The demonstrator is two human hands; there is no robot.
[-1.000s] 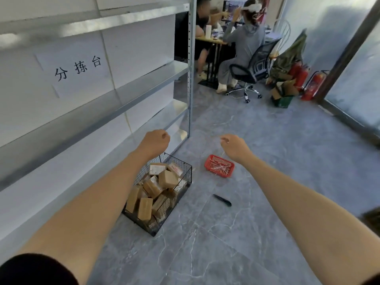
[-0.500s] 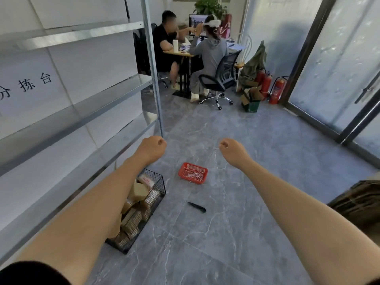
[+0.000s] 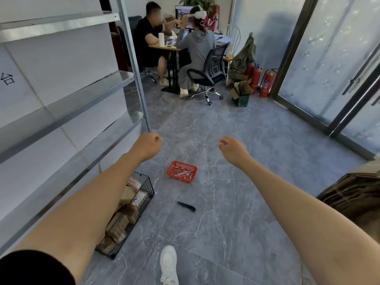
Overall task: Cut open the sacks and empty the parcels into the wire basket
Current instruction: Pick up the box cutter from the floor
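Standing with both arms stretched forward, the person held nothing: the left hand (image 3: 147, 146) and the right hand (image 3: 231, 150) were each curled into an empty fist. The wire basket (image 3: 148, 183) sat on the floor under the left forearm, with brown parcels (image 3: 127, 197) inside. The knife (image 3: 186, 206) lay on the floor below and between both hands, near the red tray (image 3: 182, 171). What looked like a sack (image 3: 353, 194) showed below the right forearm. It seemed a pause between sacks; next a hand must reach down for the knife, then turn toward that sack.
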